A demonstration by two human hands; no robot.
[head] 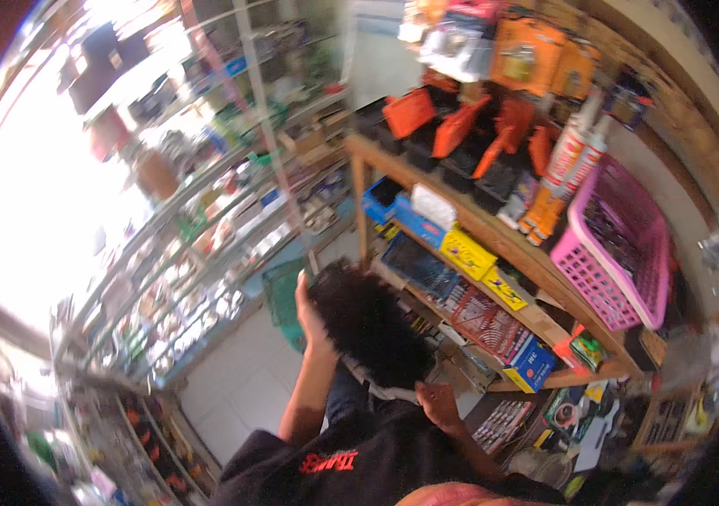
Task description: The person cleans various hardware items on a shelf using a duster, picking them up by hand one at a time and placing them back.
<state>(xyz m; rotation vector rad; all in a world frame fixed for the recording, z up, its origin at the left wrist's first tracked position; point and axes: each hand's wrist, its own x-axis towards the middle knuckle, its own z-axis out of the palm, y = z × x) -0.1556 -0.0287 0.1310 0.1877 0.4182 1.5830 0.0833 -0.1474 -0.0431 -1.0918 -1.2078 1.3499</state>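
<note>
Between my two hands is a wide broom or brush head (372,322) with dense black bristles facing up, held in front of my body. A pale strip shows along its lower edge. The raised fingers and palm of my left hand (312,319) press against its left end. At its lower right corner, my right hand (438,405) is closed around the pale edge. Bristles hide the underside and some of my fingers. A green plastic basket (280,297) stands on the floor just beyond my left hand.
To the right stands a wooden shelf (492,231) with a pink plastic basket (612,253), sealant cartridges (577,152), orange-topped items (410,112) and small boxes (470,250). Glass display shelves (207,221) full of small goods line the left. Pale floor tiles (233,379) lie below.
</note>
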